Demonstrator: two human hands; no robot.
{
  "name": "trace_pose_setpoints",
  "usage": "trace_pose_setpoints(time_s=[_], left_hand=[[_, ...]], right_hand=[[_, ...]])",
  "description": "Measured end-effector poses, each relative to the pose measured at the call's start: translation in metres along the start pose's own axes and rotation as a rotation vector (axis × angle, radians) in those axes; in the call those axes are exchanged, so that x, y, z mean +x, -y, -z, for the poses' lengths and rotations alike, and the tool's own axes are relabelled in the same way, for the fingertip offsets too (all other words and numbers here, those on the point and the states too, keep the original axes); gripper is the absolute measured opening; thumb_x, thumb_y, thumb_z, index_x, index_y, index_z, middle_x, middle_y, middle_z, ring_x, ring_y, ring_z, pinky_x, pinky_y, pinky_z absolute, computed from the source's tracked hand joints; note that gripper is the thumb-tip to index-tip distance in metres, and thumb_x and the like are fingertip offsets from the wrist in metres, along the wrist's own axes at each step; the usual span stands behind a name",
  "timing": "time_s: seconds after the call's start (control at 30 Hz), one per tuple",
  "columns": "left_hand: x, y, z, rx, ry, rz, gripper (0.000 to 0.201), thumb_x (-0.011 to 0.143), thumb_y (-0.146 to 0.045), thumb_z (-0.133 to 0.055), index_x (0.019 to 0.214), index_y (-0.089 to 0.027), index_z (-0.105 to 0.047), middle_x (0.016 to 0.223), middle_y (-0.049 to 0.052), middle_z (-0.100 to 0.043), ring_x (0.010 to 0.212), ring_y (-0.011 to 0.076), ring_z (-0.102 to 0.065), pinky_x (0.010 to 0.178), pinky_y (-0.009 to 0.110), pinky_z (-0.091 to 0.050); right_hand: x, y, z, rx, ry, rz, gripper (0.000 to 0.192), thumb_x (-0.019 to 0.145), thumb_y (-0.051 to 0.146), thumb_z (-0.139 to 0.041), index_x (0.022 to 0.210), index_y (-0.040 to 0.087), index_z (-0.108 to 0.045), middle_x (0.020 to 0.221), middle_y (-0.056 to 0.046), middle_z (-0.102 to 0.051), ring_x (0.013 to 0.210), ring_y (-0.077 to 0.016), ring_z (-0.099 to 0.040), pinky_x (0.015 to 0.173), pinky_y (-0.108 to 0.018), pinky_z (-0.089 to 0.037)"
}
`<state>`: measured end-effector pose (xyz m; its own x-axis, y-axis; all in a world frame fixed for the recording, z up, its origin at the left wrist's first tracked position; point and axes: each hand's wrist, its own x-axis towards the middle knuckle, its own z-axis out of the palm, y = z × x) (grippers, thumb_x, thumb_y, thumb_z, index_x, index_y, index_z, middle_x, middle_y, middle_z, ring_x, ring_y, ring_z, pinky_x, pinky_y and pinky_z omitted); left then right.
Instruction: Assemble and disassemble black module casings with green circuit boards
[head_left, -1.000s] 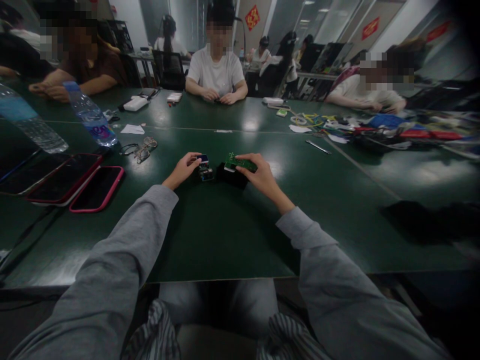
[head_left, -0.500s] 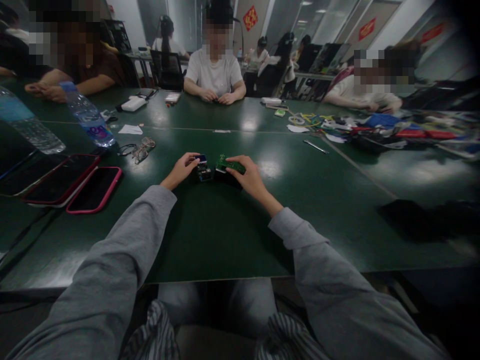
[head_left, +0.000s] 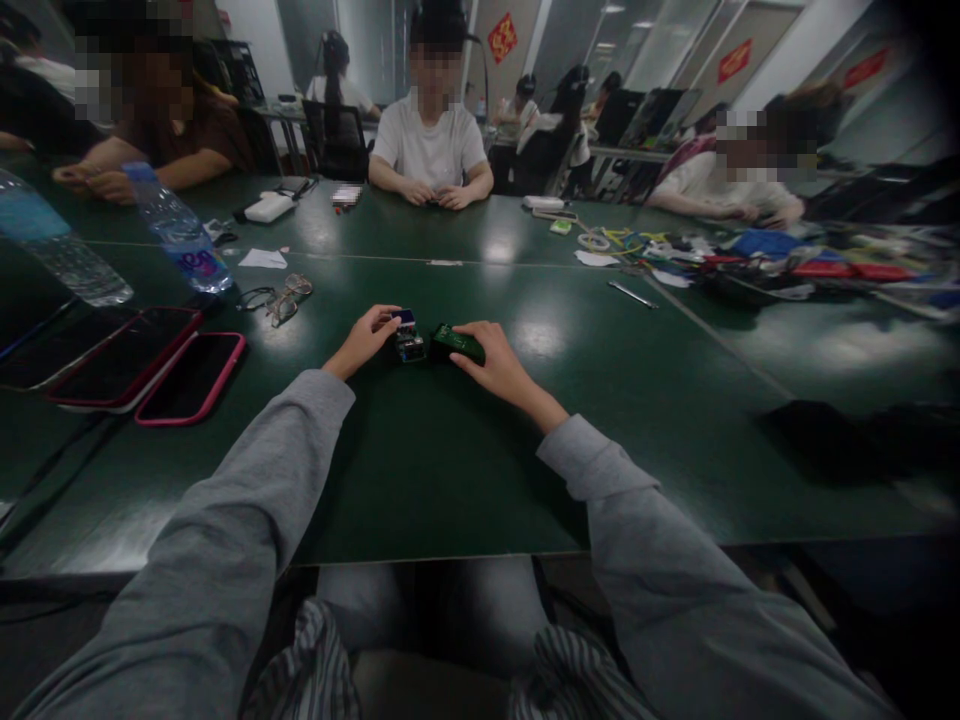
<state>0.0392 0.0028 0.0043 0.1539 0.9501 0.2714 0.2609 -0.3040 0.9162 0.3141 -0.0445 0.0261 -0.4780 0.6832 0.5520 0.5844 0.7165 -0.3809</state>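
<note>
Two hands in grey sleeves meet near the middle of a dark green table [head_left: 420, 470]. Left hand [head_left: 364, 340]: fingers curled, thumb and forefinger pinched on a small electronic module [head_left: 409, 340] with a blue top, which stands on the tabletop. Right hand [head_left: 495, 365]: palm down, fingers closed over the near end of a green circuit board [head_left: 454, 342]; the board lies low against the table, just beside the module at its 3 o'clock. Whether board and module touch cannot be told.

Surroundings, read from the hands. At 9 o'clock, well apart: three phones [head_left: 191, 378] lying side by side, the nearest in a pink case. At 10 o'clock: a pair of spectacles [head_left: 285, 298], and beyond them a plastic water bottle [head_left: 180, 232] with a blue cap, tilted; a second, larger bottle [head_left: 52, 245] lies at the far left edge. At 11 o'clock, further off: a white box [head_left: 266, 208] and a slip of white paper [head_left: 262, 259]. At 2 o'clock: a slim metal tool [head_left: 634, 293] lying alone; past it, a heap of coloured wires and parts [head_left: 750, 258]. At 4 o'clock, near the table's right side: a dark object [head_left: 847, 440], too dim to identify.

Other persons sit along the far edge: one in a white shirt [head_left: 430, 148] at 12 o'clock, hands together on the table; one at 10 o'clock; one at 2 o'clock.
</note>
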Motion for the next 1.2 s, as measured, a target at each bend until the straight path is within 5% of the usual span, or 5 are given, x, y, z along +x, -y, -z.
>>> trace_pose_setpoints(time_s=[0.23,0.43,0.6,0.87,1.2], left_hand=[[0.001,0.003,0.001,-0.001,-0.005,0.005,0.034,0.09,-0.037,-0.058,0.119,-0.02,-0.058,0.12,0.01,-0.066,0.114,0.0217,-0.061,0.103,0.045,-0.047],[-0.001,-0.002,0.001,-0.022,-0.008,0.013,0.036,0.089,-0.038,-0.059,0.12,-0.019,-0.061,0.12,0.01,-0.067,0.113,0.0215,-0.062,0.102,0.042,-0.047],[-0.004,-0.009,0.0,0.019,0.004,0.005,0.035,0.091,-0.046,-0.055,0.109,-0.019,-0.07,0.115,0.008,-0.071,0.108,0.0219,-0.064,0.101,0.04,-0.047],[-0.007,-0.015,0.001,0.059,0.043,0.047,0.04,0.077,-0.057,-0.069,0.08,-0.017,-0.074,0.087,0.006,-0.074,0.085,0.0186,-0.065,0.085,0.033,-0.049],[-0.009,-0.025,0.0,0.105,0.074,0.061,0.045,0.076,-0.06,-0.067,0.065,-0.017,-0.068,0.071,0.004,-0.069,0.072,0.0153,-0.061,0.076,0.031,-0.048]], right_hand=[[-0.003,-0.011,-0.004,-0.051,0.029,-0.018,0.04,0.093,0.028,-0.048,0.132,0.023,-0.052,0.131,-0.013,-0.055,0.123,-0.03,-0.049,0.104,-0.056,-0.041],[-0.008,-0.034,-0.01,-0.167,-0.185,-0.19,0.038,0.093,0.029,-0.048,0.13,0.022,-0.055,0.138,-0.015,-0.049,0.133,-0.0334,-0.041,0.104,-0.061,-0.041],[-0.006,-0.009,-0.007,-0.116,-0.315,-0.189,0.033,0.095,0.027,-0.044,0.125,0.026,-0.058,0.132,-0.012,-0.052,0.129,-0.0315,-0.043,0.108,-0.061,-0.036],[-0.008,0.051,-0.017,0.013,-0.014,0.013,0.038,0.098,0.037,-0.046,0.135,0.032,-0.049,0.145,-0.007,-0.047,0.135,-0.0292,-0.041,0.11,-0.056,-0.038],[-0.011,0.055,-0.017,0.035,0.185,0.113,0.043,0.092,0.042,-0.06,0.133,0.031,-0.053,0.149,-0.007,-0.042,0.134,-0.0305,-0.043,0.106,-0.056,-0.045]])
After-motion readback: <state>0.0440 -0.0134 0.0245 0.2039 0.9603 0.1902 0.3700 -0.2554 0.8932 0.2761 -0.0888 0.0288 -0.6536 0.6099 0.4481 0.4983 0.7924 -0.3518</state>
